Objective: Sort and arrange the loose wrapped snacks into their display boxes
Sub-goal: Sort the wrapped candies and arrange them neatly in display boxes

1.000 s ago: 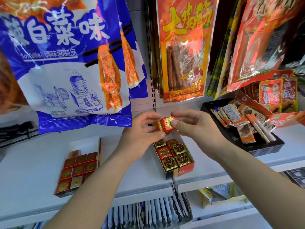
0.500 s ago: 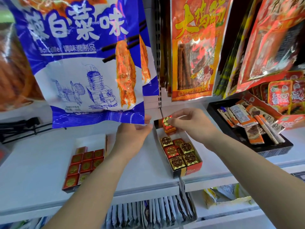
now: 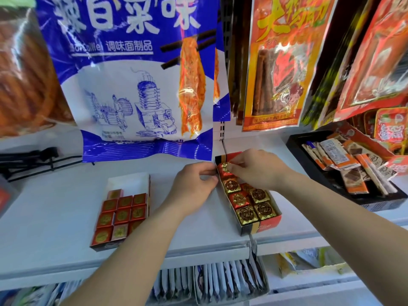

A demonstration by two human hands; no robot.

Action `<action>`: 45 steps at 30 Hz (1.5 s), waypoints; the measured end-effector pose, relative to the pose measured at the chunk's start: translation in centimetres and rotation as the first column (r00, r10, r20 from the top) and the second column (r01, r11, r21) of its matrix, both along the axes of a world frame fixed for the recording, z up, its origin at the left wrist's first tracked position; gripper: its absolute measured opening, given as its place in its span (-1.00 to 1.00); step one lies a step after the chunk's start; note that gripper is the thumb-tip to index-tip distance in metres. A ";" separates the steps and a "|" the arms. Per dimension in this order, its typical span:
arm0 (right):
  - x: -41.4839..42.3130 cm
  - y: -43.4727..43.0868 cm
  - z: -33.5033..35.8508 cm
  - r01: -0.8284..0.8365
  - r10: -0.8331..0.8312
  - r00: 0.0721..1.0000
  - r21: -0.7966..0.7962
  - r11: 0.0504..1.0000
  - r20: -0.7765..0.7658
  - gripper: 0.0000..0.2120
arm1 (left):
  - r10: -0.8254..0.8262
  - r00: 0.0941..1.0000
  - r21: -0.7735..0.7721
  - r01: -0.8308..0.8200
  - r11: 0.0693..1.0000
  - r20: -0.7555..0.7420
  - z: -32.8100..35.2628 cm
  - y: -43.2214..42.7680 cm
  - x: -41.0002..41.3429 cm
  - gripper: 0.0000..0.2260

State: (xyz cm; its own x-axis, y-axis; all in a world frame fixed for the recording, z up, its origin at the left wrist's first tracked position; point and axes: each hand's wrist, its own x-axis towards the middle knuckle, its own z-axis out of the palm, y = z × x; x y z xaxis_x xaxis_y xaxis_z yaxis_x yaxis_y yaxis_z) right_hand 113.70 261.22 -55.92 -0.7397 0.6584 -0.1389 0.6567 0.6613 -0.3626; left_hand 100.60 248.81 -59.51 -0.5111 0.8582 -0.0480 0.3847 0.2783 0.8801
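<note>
Lowered since a second ago to far end of display box (image 3: 262,227): red wrapped snack (image 3: 224,169), pinched by right hand (image 3: 258,170); left hand (image 3: 194,184) pinching its left wall. White shelf (image 3: 55,206), hanging bags (image 3: 136,85) behind.

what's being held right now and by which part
A red snack, right edge pinched by right hand; left hand at its left edge, grip unclear.

Bright even light; edges blurred, wide-angle warped.
</note>
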 end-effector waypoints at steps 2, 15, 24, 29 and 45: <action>-0.2 0.3 0.0 0.012 -0.012 1.000 -0.018 1.000 -0.020 -0.68 | -0.004 1.000 0.013 0.004 1.000 0.000 0.2 0.0 0.1 -0.71; 1.0 1.4 0.0 0.005 -0.006 0.982 -0.009 1.000 -0.189 -0.75 | -0.105 0.958 -0.036 0.099 0.994 -0.268 1.0 -0.3 0.0 -0.77; 0.7 4.6 -3.3 -0.059 0.075 0.993 0.177 0.982 -0.087 -0.73 | -0.077 0.965 -0.033 0.071 0.997 -0.249 1.0 -0.1 0.1 -0.78; 0.4 4.9 -3.3 -0.119 0.133 0.986 0.140 0.983 -0.097 -0.79 | -0.067 0.983 -0.026 0.064 0.998 -0.172 0.6 0.0 -0.2 -0.79; 1.4 3.5 -2.6 -0.096 0.132 0.967 0.165 0.982 -0.219 -0.84 | -0.070 0.992 -0.028 0.067 0.997 -0.105 0.4 0.0 -0.2 -0.80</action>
